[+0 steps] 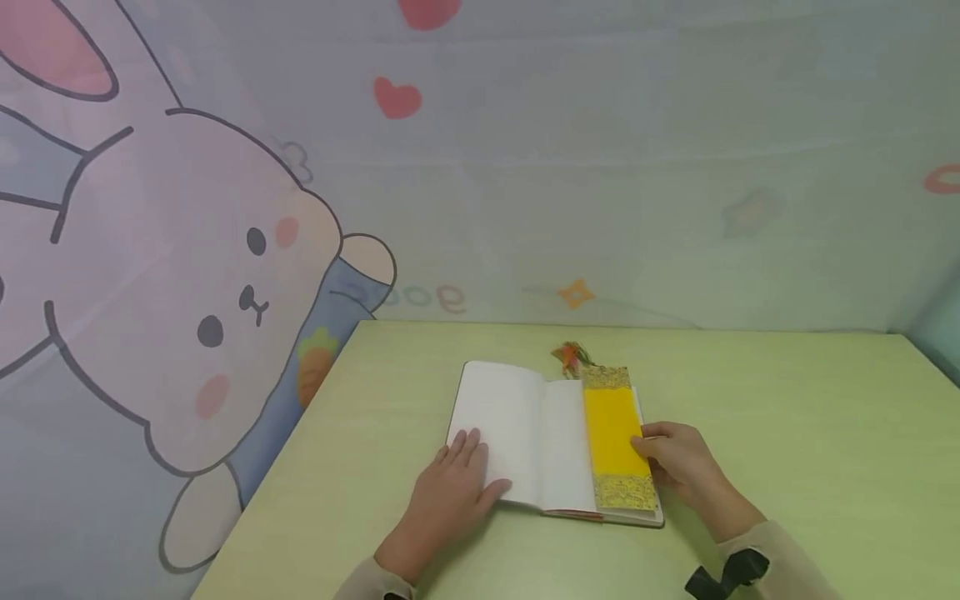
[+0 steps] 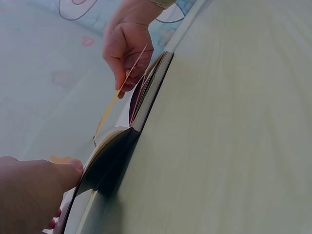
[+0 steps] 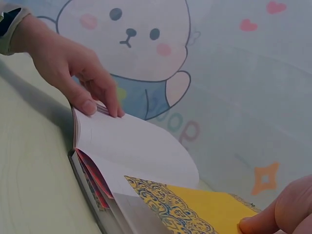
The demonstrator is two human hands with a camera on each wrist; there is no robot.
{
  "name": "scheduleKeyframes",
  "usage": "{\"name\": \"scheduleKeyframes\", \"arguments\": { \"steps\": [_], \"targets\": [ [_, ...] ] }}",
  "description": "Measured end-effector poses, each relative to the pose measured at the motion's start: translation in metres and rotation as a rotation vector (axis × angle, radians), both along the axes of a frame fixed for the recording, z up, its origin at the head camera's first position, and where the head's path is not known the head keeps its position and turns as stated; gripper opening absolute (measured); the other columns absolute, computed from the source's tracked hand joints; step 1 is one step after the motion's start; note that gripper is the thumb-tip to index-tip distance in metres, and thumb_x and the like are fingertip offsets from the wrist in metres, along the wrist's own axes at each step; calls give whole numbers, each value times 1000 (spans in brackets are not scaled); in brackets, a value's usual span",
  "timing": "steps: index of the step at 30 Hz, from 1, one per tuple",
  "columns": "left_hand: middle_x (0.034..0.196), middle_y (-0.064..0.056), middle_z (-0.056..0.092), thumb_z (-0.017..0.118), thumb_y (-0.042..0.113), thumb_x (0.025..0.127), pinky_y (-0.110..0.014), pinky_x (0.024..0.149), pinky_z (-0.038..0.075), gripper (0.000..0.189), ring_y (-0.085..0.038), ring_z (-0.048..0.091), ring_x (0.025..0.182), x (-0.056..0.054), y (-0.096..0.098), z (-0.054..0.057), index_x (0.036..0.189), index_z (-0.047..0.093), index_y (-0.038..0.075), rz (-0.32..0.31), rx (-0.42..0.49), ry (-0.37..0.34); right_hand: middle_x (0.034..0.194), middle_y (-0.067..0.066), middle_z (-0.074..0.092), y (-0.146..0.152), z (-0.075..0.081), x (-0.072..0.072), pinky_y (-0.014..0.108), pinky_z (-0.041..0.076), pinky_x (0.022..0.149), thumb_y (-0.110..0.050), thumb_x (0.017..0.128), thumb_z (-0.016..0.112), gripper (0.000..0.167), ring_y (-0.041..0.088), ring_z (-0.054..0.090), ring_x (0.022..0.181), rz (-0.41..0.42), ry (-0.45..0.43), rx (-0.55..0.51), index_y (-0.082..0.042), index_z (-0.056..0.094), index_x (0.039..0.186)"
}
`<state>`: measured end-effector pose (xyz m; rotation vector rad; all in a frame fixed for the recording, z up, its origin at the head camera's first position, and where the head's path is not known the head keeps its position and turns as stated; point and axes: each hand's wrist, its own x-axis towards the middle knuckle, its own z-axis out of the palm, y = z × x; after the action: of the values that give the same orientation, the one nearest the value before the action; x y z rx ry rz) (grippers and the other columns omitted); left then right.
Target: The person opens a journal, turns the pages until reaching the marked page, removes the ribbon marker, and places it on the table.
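An open book with blank white pages [image 1: 502,425] lies on the table. My left hand [image 1: 453,483] rests on the left page near its lower outer corner, fingers spread fairly straight. With thumb and fingers my right hand [image 1: 678,462] pinches the right edge of a yellow bookmark [image 1: 613,429] with patterned gold bands at both ends. The bookmark is held above the right page, tilted in the left wrist view. Its tassel [image 1: 572,358], orange and green, lies beyond the book's top edge. In the right wrist view, a red sheet [image 3: 95,170] shows among the page edges.
The pale yellow-green table [image 1: 787,417] extends on both sides of the book. Behind it hangs a cloth backdrop [image 1: 600,167] printed with a rabbit, hearts and stars. A black strap [image 1: 727,575] is around the right wrist.
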<state>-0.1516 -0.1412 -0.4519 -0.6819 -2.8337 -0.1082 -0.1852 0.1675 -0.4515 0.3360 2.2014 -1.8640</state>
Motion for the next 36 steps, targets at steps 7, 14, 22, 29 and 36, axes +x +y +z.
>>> {"name": "scheduleKeyframes", "arguments": {
  "steps": [7,14,22,29,36],
  "targets": [
    [134,-20,48,46,48,94,-48,99,39,63,-34,41,127,-2,4,-2,126,53,-5,19,-19,-14,104,18,60,18,-6,0,32,54,64,-14,91,59,51,17,60,74,-10,4,-9,13,39,129],
    [135,-20,46,45,48,94,-48,100,37,63,-34,40,128,-2,4,-3,127,52,-5,22,-19,-32,103,17,60,32,-12,3,32,54,65,-14,92,58,51,17,60,75,-19,1,4,13,38,130],
    [134,-20,48,46,48,94,-47,99,39,62,-34,41,126,-4,6,-6,126,53,-5,14,-5,8,101,14,61,52,-13,3,33,52,66,-15,93,57,53,19,59,76,-15,7,11,14,36,131],
    [134,-20,48,45,49,94,-47,99,38,63,-34,41,127,-3,6,-8,127,53,-5,13,2,14,100,13,61,69,-18,6,33,52,66,-17,92,57,54,18,59,77,-31,2,45,14,37,131],
    [135,-20,47,44,50,94,-47,99,38,64,-34,40,127,-4,5,-8,127,52,-5,17,-7,8,100,11,61,87,-21,10,33,52,66,-18,92,58,57,16,59,77,-45,-7,62,15,34,133]
  ]
}}
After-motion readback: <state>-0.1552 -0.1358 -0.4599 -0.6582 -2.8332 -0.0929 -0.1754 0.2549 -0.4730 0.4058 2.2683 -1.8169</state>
